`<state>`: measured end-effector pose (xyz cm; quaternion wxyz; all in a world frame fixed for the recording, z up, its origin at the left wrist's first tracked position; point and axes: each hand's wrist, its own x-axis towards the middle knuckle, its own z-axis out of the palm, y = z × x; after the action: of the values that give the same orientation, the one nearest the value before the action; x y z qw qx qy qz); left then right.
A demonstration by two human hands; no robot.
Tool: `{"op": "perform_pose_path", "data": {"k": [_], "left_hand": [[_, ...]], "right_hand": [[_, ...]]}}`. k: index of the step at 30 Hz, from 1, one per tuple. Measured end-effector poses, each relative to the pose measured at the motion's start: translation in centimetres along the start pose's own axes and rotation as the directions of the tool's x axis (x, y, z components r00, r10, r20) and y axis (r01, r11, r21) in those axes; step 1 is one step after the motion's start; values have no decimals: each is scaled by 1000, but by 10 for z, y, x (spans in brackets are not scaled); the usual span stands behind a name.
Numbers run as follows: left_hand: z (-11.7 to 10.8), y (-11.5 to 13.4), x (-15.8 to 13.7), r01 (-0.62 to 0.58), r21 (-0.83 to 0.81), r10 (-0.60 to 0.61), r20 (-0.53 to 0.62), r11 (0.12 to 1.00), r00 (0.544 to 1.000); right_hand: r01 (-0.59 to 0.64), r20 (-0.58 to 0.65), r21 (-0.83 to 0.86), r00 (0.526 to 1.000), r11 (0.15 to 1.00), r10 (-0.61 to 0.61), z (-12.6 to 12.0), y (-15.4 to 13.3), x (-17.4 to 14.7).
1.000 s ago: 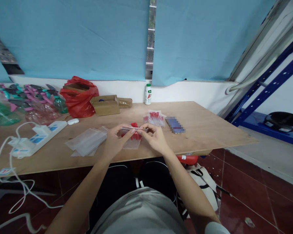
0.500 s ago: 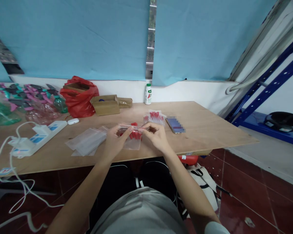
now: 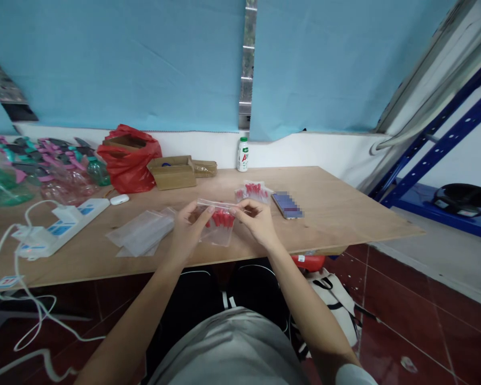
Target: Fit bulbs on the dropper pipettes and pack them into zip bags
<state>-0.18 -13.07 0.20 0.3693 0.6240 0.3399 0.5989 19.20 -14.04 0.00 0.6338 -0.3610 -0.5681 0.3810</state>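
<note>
Between my two hands, near the table's front edge, is a clear plastic zip bag (image 3: pixel 218 237) with several red-topped items (image 3: pixel 223 218) in it; their exact kind is too small to tell. My left hand (image 3: pixel 191 224) pinches the bag's upper left corner between thumb and fingers. At the upper right corner, my right hand (image 3: pixel 254 217) grips it the same way. The bag's top edge is stretched between both hands, and its lower part hangs toward me. Left of my left hand lies a stack of flat clear bags (image 3: pixel 142 232). Filled bags with red-topped items (image 3: pixel 253 191) lie just behind my right hand.
A phone (image 3: pixel 287 205) lies to the right on the wooden table (image 3: pixel 344 214). At the back stand a white bottle (image 3: pixel 243 155), a cardboard box (image 3: pixel 172 174) and a red plastic bag (image 3: pixel 130 160). A power strip (image 3: pixel 66 227) with cables and several spray bottles (image 3: pixel 64 171) occupy the left.
The bag's top edge has come up and tilted, so more of the red-topped items shows below it. Both hands keep their pinch and have barely moved.
</note>
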Motion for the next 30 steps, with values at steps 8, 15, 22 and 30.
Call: {"op": "perform_pose_path", "data": {"k": [8,15,22,30], "left_hand": [[3,1,0,-3,-4,3,23,1000,1000],[6,2,-2,5,-4,-5,-8,1000,1000],[11,1,-5,8,-34,-9,-30,999,1000],[13,-1,-6,53,-24,-52,49,998,997]], "right_hand": [[-16,21,22,1000,1000,16,2,2,1],[-31,29,42,999,999,30,2,5,1],[-10,65,80,998,997,5,4,7,-3],[29,21,5,999,1000,-29,1,8,-3]]}}
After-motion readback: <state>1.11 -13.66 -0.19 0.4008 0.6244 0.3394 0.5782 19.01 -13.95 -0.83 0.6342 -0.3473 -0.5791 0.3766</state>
